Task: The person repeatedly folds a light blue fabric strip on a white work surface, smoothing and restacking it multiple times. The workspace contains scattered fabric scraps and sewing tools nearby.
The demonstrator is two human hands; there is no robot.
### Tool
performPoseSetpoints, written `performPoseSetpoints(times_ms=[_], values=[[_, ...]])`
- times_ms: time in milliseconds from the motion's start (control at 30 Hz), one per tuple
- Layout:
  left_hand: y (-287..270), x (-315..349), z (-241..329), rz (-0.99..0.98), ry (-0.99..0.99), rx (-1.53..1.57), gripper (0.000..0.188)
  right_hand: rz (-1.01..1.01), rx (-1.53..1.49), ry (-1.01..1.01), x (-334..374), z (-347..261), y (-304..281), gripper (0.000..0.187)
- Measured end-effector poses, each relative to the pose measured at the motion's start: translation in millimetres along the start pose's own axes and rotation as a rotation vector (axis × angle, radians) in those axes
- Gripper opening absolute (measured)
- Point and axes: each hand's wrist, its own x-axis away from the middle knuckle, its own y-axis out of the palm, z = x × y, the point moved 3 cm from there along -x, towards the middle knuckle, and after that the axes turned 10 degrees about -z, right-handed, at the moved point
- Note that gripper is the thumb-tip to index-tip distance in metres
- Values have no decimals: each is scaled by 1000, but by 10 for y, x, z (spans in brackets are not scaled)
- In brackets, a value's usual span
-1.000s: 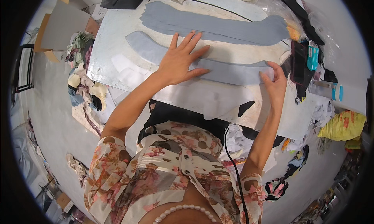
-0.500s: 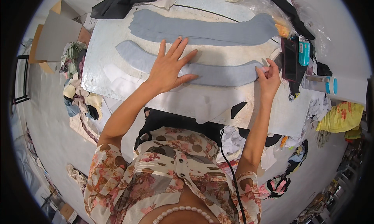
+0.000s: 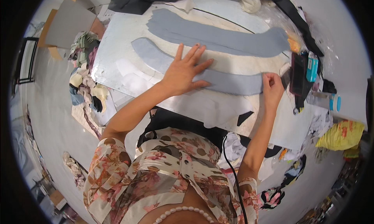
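A curved grey-blue fabric strip (image 3: pixel 233 83) lies across the pale work table (image 3: pixel 111 48). My left hand (image 3: pixel 183 72) rests flat over its middle with the fingers spread. At the strip's right end my right hand (image 3: pixel 273 87) is closed, thumb and fingers pinching the edge. Farther back lies a stack of longer grey-blue fabric pieces (image 3: pixel 214 36), close to my left fingertips. White, thin sheet-like pieces (image 3: pixel 222 108) sit along the near side of the table, partly under my left forearm. A small black triangular patch (image 3: pixel 244 118) shows at their right.
Black cloth (image 3: pixel 130 2) lies along the far edge. At the right are a dark phone (image 3: pixel 298 74), a teal box (image 3: pixel 312 69), a blue-lidded container (image 3: pixel 335 102) and a yellow bag (image 3: pixel 342 134). Fabric scraps (image 3: pixel 99 93) and a cardboard box (image 3: pixel 72 23) stand left.
My right fingers, raised and partly spread before, have curled in at the strip's end. My left hand stays flat on the strip. The whole view has shifted and tilted slightly.
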Motion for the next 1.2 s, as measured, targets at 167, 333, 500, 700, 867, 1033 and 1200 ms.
performPoseSetpoints(times_ms=[167, 333, 500, 700, 867, 1033, 1200], values=[[109, 54, -47, 52, -9, -51, 72, 64, 179, 28, -206, -510, -68, 10], [53, 119, -93, 242, 53, 149, 61, -287, -274, -323, -617, -1454, 829, 7], [-266, 417, -235, 387, -39, 301, 31, -452, -126, -464, -981, -2250, 1878, 16], [-428, 745, -643, 604, -202, 432, 19, -367, 104, -488, -1220, -2251, 2285, 9], [-326, 614, -916, 734, -391, 1115, 23, -372, -9, -497, -1223, -2232, 2176, 10], [-420, 182, -930, 689, -430, 1843, 36, -293, -96, -642, -1014, -2435, 1773, 10], [-320, -144, -1187, 709, -396, 1763, 31, -224, -202, -941, -762, -2708, 1381, 22]])
